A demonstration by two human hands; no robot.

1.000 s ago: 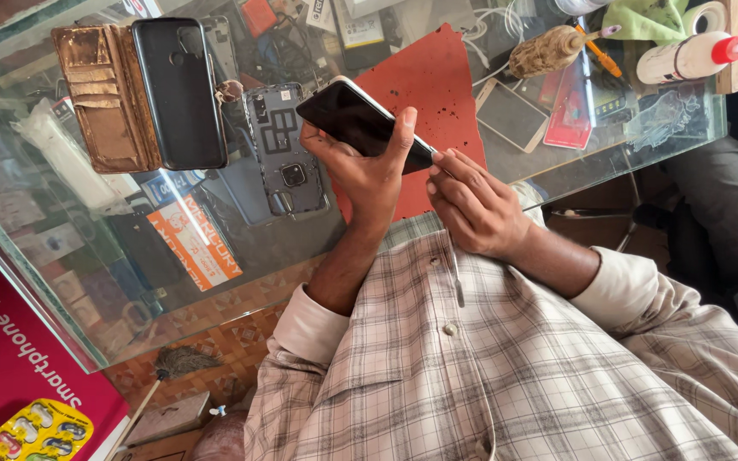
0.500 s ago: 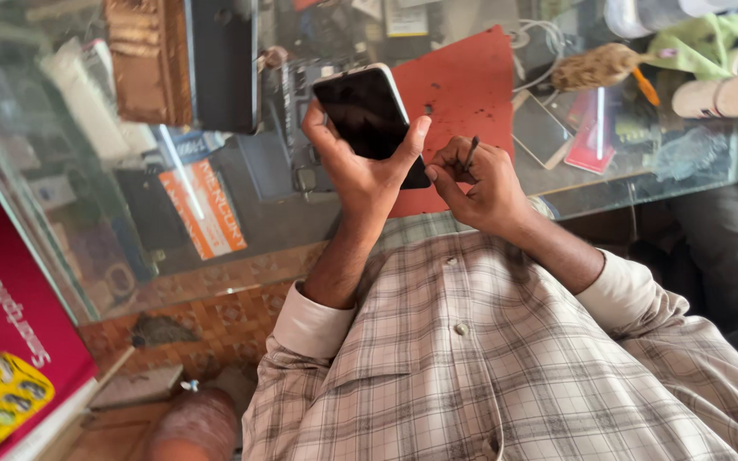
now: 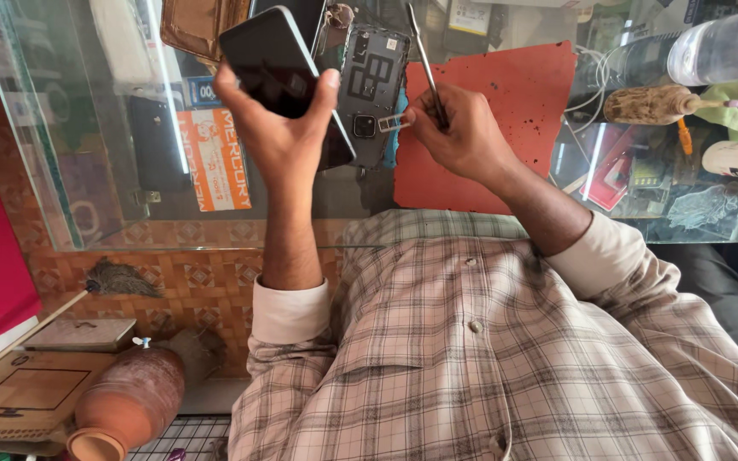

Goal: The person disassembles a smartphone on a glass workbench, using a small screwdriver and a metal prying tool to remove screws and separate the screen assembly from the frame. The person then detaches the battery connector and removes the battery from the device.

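The person's left hand holds a black phone up off the glass counter. The thumb is pressed on one long edge and the fingers curl round the other edge, so the phone sits tight in a half-closed hand, dark screen facing us. A moment ago the phone sat lower, close to the red mat. Now it has gone up and away from the other hand.

The right hand is closed in a pinch. Between its fingertips is a small shiny tray, poking out toward the phone. A thin metal tool also sticks up past the fingers, gripped in the same hand. Half a second back this hand was tucked right against the phone's edge. Now there is a gap, and the little tray is out in the open. I think that means the tray has come out of the phone.

Just beyond the fingers of both hands, an opened phone back lies on the counter. A wooden-handled brush lies well off to the right hand's far side.
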